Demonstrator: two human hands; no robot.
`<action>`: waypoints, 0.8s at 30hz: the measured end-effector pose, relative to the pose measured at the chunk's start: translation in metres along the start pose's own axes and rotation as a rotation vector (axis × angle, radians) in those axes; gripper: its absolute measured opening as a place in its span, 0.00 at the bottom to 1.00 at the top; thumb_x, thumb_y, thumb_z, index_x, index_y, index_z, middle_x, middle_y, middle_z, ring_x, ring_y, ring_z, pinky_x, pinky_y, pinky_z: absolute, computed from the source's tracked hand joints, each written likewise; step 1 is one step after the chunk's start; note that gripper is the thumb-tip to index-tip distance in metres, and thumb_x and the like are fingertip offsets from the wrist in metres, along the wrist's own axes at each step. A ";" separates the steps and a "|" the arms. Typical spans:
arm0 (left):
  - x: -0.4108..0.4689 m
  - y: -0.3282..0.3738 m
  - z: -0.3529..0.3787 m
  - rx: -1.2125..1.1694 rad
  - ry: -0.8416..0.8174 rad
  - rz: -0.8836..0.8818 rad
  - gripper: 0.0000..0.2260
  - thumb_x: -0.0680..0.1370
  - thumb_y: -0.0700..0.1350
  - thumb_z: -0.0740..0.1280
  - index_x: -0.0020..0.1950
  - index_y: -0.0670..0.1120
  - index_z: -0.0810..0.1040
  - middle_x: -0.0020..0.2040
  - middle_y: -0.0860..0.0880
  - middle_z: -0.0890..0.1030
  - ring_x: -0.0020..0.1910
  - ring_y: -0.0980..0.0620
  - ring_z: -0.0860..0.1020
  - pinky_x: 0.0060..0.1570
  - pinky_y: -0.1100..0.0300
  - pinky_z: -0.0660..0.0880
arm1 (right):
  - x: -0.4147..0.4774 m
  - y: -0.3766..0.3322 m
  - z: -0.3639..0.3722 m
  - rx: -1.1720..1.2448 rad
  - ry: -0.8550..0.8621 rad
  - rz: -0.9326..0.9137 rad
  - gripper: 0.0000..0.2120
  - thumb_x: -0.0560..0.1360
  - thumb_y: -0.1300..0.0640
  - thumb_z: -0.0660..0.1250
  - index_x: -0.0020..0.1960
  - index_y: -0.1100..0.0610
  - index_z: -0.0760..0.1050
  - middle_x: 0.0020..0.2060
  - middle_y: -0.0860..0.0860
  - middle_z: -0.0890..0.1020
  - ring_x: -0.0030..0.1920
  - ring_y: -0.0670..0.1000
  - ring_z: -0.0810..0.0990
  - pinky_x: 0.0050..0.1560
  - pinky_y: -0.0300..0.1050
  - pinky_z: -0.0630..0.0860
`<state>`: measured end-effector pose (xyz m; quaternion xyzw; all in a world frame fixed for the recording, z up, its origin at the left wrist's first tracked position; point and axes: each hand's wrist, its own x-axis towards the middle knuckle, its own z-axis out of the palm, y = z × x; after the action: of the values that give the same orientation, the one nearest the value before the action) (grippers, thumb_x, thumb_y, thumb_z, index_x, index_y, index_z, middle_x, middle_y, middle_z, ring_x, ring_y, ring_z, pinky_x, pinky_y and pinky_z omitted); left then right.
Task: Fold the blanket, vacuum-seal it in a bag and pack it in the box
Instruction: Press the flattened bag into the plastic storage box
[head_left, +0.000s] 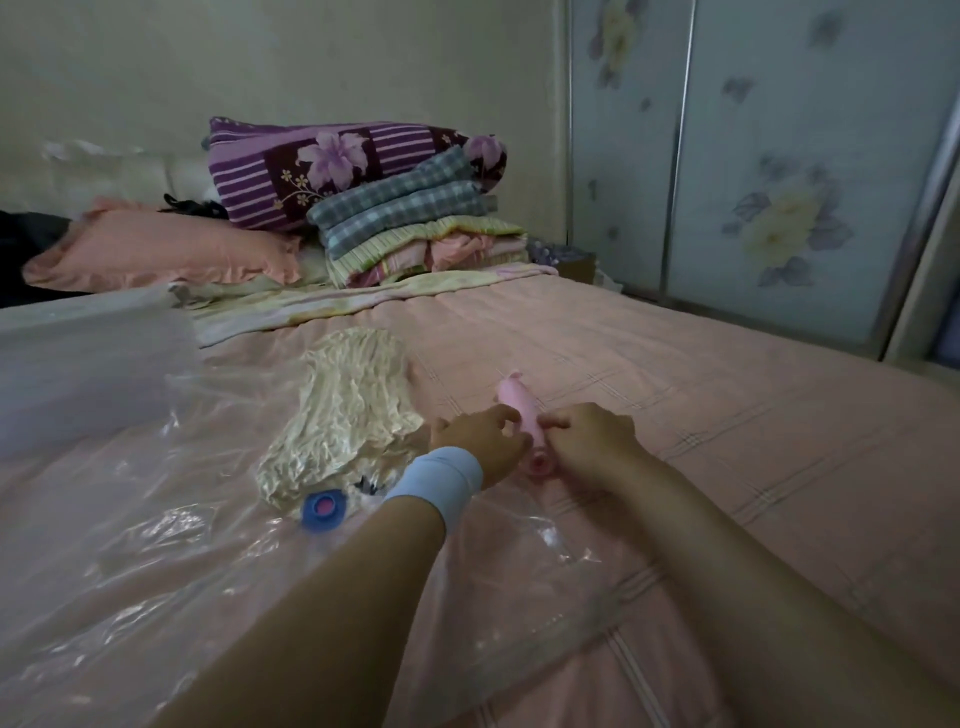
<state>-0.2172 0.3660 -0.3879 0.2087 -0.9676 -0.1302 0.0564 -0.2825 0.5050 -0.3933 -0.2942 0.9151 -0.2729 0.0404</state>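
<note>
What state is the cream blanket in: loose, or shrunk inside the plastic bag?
Shrunk inside: the cream blanket is tightly wrinkled, the clear plastic bag clinging over it beside the blue valve.

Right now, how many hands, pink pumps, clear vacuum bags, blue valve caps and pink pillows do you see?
Hands: 2 (left hand, right hand)
Pink pump: 1
Clear vacuum bag: 1
Blue valve cap: 1
Pink pillow: 1
Total: 6

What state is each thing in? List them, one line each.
vacuum bag: flat on the bed, shrunk round the blanket.
blanket: compressed, wrinkled.
valve: nothing attached.
pink pump: apart from the valve, in both hands.
left hand: grips pink pump.
right hand: grips pink pump.
</note>
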 end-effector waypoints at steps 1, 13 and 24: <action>0.000 0.000 0.003 0.031 -0.015 0.002 0.20 0.77 0.62 0.56 0.69 0.62 0.68 0.66 0.51 0.77 0.65 0.45 0.73 0.69 0.45 0.58 | 0.000 0.004 -0.001 -0.042 -0.025 0.024 0.28 0.69 0.39 0.53 0.64 0.40 0.78 0.63 0.47 0.81 0.65 0.54 0.76 0.65 0.52 0.66; -0.026 -0.041 -0.007 -0.080 0.233 0.140 0.19 0.79 0.52 0.63 0.70 0.55 0.70 0.63 0.52 0.77 0.62 0.48 0.74 0.64 0.50 0.69 | 0.001 0.005 -0.001 0.134 0.157 -0.092 0.16 0.79 0.61 0.65 0.65 0.51 0.79 0.60 0.55 0.72 0.58 0.55 0.77 0.62 0.45 0.72; -0.076 -0.178 -0.044 -0.121 0.330 -0.115 0.17 0.78 0.43 0.64 0.67 0.50 0.73 0.64 0.47 0.72 0.64 0.45 0.69 0.65 0.53 0.67 | -0.018 -0.145 0.069 0.360 0.026 -0.337 0.12 0.67 0.63 0.77 0.46 0.50 0.80 0.41 0.44 0.82 0.43 0.45 0.81 0.42 0.34 0.73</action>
<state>-0.0720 0.2317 -0.3992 0.2783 -0.9221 -0.1552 0.2195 -0.1761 0.3841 -0.3769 -0.4273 0.7901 -0.4382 0.0341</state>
